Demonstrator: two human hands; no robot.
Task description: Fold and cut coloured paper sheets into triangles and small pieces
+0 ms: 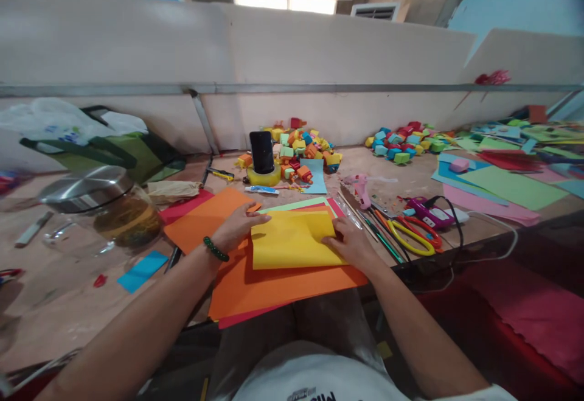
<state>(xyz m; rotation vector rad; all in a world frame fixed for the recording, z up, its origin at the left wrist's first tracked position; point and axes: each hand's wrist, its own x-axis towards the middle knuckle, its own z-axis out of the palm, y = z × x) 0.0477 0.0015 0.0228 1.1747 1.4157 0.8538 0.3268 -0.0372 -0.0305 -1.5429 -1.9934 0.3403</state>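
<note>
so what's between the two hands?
In the head view, the yellow sheet spans the stretch between left hand and right hand; both rest on its side edges. Orange paper lies beneath.

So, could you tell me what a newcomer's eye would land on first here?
Probably the yellow sheet at the centre, folded over on a stack of orange paper, with the left hand and right hand pressing its two sides. Behind it, heaps of small coloured paper cubes sit by the wall, beside a dark phone standing upright on a tape roll.

Two hands, one yellow sheet, two heaps of cubes.
</note>
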